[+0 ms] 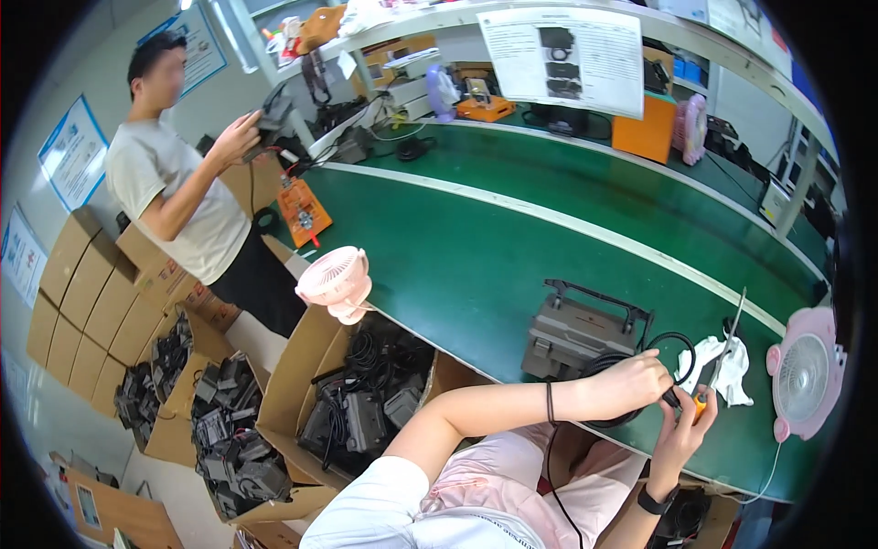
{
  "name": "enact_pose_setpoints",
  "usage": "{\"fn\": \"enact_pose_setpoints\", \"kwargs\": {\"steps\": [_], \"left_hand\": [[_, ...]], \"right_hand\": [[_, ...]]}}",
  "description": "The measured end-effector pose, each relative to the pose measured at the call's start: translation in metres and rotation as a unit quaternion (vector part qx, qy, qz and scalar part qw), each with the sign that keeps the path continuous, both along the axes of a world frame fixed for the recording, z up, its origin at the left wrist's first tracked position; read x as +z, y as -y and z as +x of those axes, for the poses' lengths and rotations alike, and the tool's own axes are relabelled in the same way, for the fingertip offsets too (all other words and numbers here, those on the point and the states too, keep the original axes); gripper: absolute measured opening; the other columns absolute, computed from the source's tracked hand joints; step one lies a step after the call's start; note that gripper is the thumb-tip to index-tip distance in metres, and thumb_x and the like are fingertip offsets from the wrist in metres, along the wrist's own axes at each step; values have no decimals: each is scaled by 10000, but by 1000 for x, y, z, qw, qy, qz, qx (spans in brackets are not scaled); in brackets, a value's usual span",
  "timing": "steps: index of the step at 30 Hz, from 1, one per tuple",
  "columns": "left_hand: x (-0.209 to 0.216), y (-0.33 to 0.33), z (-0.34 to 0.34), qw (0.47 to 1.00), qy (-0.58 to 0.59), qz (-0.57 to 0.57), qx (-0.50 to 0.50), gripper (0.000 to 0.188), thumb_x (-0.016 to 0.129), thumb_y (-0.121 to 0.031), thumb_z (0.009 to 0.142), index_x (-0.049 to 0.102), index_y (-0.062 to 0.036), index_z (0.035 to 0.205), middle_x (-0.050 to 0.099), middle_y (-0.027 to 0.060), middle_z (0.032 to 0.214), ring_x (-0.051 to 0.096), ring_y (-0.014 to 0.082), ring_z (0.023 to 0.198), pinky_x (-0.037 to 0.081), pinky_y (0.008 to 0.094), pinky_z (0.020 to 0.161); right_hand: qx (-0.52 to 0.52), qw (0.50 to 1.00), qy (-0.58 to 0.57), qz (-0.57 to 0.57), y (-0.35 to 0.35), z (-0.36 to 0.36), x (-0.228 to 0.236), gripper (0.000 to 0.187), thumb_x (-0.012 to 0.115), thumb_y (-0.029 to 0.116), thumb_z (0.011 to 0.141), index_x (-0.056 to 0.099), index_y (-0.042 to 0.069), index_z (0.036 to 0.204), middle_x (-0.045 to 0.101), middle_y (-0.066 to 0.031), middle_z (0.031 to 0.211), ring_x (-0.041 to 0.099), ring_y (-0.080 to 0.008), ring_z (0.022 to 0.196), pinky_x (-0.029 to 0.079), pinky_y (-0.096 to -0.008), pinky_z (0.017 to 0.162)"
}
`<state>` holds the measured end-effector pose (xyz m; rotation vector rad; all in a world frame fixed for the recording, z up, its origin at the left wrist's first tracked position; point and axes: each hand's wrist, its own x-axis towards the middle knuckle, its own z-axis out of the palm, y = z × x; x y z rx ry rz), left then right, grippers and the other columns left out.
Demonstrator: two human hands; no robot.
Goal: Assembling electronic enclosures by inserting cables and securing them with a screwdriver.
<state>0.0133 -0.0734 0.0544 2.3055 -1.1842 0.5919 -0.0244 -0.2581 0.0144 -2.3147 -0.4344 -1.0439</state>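
My left hand [640, 382] is closed in a fist around a black cable [675, 339], which loops up and over beside it. My right hand [679, 437] holds a long thin metal tool with an orange handle [701, 403], which looks like a screwdriver; its shaft [730, 340] points up and away. The right fingertips also meet the dark cable end just below my left fist. Directly left of my hands stands a dark grey plastic case [578, 335] with a raised carrying handle. More coiled cable lies partly hidden under my left forearm.
A crumpled white cloth [732, 373] and a pink fan [807, 373] sit right on the green bench [457, 247]. Another pink fan [337, 282] is at its left edge. Cardboard boxes of dark devices [366, 412] stand below. A co-worker [174, 174] handles a device at far left.
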Motion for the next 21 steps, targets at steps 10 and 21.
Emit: {"fn": "enact_pose_setpoints", "kwargs": {"steps": [10, 21], "left_hand": [[-10, 7, 5, 993, 60, 80, 65, 113, 624, -67, 763, 655, 10, 840, 656, 110, 802, 662, 239, 886, 460, 435, 1034], [-33, 2, 4, 983, 176, 22, 48, 170, 614, -115, 773, 638, -10, 904, 638, 76, 871, 650, 215, 925, 466, 396, 1040]], "right_hand": [[-43, 992, -17, -114, -13, 4, 3, 258, 684, 79, 878, 608, 45, 1122, 477, -198, 1252, 617, -385, 968, 533, -430, 736], [2, 991, -131, 10, -17, -5, 2, 223, 474, 191, 1022, 589, 4, 1061, 457, -217, 1251, 580, -406, 991, 477, -438, 785]]}}
